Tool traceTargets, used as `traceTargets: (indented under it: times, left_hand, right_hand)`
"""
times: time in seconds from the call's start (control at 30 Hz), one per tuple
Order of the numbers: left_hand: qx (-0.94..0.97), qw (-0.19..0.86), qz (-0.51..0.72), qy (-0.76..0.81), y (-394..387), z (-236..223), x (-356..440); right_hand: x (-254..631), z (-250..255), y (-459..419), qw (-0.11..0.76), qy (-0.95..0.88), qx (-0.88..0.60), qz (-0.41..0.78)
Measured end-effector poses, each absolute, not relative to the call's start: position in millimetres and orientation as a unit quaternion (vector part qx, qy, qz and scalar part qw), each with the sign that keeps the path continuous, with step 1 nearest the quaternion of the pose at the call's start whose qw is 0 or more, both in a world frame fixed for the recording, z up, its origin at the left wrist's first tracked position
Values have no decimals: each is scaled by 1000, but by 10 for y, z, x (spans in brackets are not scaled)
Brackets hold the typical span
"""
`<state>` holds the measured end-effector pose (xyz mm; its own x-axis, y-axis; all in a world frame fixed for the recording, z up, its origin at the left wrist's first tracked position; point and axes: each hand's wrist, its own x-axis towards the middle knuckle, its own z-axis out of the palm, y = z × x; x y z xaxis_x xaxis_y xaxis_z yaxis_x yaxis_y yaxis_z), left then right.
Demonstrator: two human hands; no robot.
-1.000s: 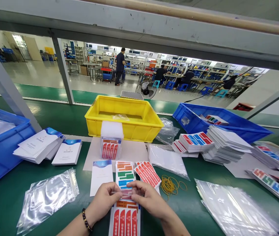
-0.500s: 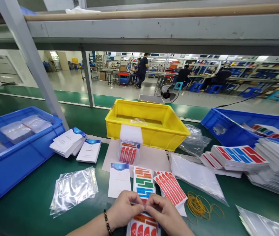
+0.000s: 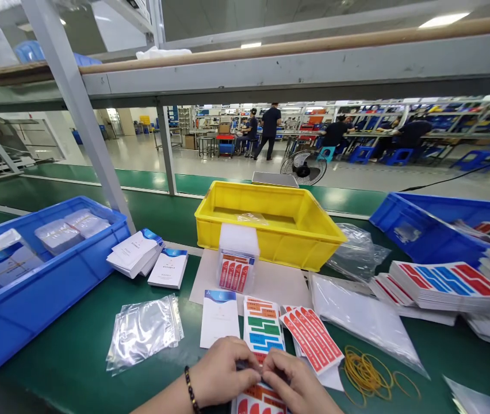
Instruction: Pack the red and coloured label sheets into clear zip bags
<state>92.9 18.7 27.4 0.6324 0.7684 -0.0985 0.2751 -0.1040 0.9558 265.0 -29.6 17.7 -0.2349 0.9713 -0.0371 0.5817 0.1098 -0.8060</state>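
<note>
My left hand [image 3: 223, 371] and my right hand [image 3: 299, 382] meet at the near edge of the green table, fingers pinched together on a coloured label sheet [image 3: 263, 330] with orange, green, blue and red strips. Its lower part runs under both hands and out of the picture. A white booklet with a blue top [image 3: 218, 325] lies just left of it. A sheet of red labels [image 3: 313, 339] lies just right. A beaded bracelet sits on my left wrist.
A yellow bin [image 3: 271, 230] stands behind, with a clear box of red labels [image 3: 237, 265] before it. Blue bins sit far left [image 3: 42, 276] and far right [image 3: 426, 230]. Also here: clear bags [image 3: 145, 330], booklet stacks [image 3: 137, 253], rubber bands [image 3: 368, 376], label stacks [image 3: 443, 282]. People work in the background.
The view has tilted up and swung left, so my hands sit lower in the picture. Both hands stay pinched on the same label sheet.
</note>
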Motion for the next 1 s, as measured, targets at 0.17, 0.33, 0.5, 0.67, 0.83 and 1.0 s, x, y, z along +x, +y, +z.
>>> traceTargets:
  times: [0.17,0.33,0.5,0.67,0.83,1.0]
  left_hand:
    - [773,311,153,532,255,554,400]
    - [705,194,32,681,440,446,-251]
    - [710,188,-11,678,461,345,-451]
    - [739,206,19,642,197,426,-132]
    - [801,300,29,517,-144,319,375]
    - [723,453,143,501,-195,174,637]
  right_hand:
    - [2708,138,-287,281,-723,-564,281]
    - [2726,77,-277,330,-710,-576,233]
    - [2649,66,-284,358,-694,-574,245]
    - [2418,110,-313,371,-705,-494,349]
    - [2172,-83,-351,336,-663,-489,457]
    - [2197,-371,-399,324,-776,-495,217]
